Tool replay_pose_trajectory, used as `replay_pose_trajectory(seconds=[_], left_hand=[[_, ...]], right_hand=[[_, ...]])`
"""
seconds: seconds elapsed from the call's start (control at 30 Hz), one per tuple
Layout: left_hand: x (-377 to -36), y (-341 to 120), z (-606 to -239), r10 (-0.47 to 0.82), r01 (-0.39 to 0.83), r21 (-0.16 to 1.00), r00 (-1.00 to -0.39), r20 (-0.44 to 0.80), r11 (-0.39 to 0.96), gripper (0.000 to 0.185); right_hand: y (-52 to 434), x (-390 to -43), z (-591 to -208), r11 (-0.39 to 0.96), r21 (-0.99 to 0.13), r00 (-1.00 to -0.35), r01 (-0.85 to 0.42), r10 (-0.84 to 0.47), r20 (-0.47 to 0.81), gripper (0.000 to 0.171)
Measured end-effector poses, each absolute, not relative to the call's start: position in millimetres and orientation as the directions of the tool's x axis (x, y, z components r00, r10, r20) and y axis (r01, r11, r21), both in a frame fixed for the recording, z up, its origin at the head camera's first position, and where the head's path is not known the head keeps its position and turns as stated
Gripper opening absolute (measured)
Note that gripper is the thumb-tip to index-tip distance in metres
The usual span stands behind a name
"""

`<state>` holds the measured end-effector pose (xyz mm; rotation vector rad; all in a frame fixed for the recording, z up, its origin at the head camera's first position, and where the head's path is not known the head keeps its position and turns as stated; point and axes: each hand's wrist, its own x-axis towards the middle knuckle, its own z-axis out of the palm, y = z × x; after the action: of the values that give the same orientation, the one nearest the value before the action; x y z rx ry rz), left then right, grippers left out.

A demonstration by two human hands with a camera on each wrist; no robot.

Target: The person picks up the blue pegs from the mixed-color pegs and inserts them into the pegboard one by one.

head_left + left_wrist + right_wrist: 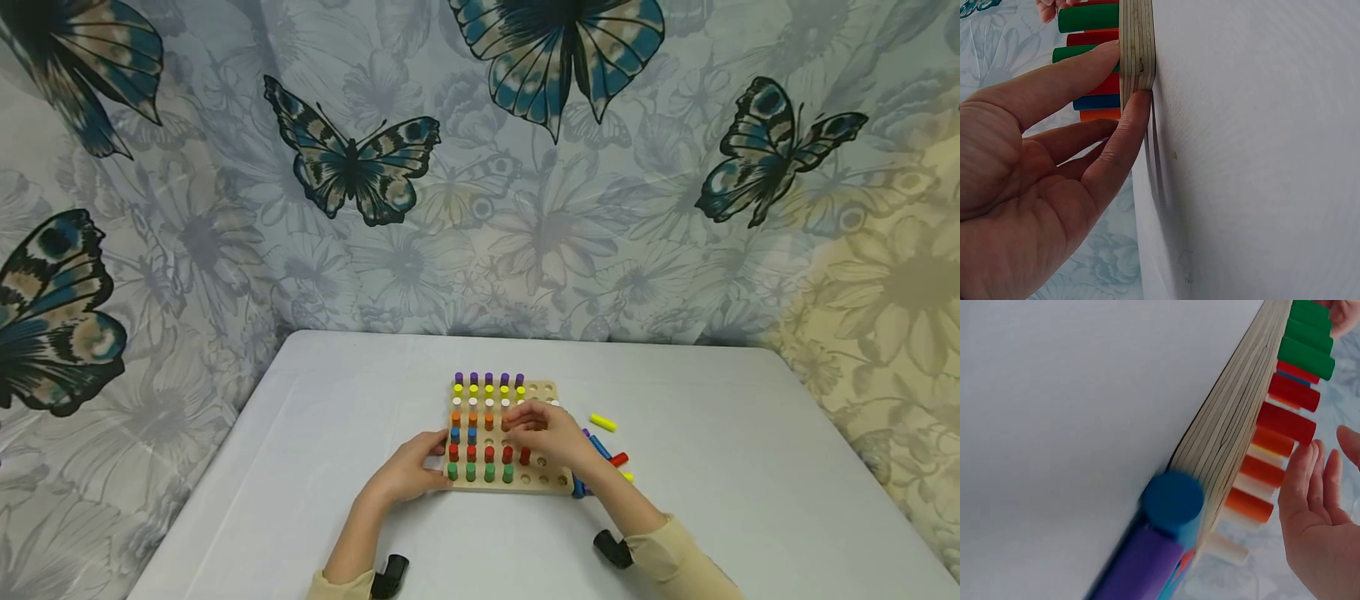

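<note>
A wooden pegboard (551, 390) lies on the white table, filled with rows of purple, yellow, white, orange, blue, red and green pegs (480, 472). My left hand (438, 462) rests at its near left corner. In the left wrist view, fairly straight fingers (1125, 128) press against the board's edge (1137, 44). My right hand (521, 421) hovers over the middle right of the board. Seen from the right wrist, its fingers (1310, 481) are loose and hold nothing, just off the red pegs (1285, 422) and orange pegs (1250, 503).
Loose pegs lie right of the board: a yellow one (602, 422), a blue one (598, 447), a red one (618, 458). A blue peg (1172, 499) and a purple peg (1138, 562) lie against the board's right edge. A butterfly-print cloth hangs behind.
</note>
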<state>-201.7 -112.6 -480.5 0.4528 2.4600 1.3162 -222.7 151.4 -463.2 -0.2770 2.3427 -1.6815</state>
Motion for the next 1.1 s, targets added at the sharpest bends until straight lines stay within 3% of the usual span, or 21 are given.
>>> replay_pose_trajectory(seconds=[1.1], left_hand=[[-200.4,-112.3,-482.3,0.414,0.118,0.85,-0.902,-0.125,0.513,0.078]], right_hand=[[229.9,-210.5,-463.2,0.435,-0.896,-0.981,0.085,-0.121,-0.151,0.036]])
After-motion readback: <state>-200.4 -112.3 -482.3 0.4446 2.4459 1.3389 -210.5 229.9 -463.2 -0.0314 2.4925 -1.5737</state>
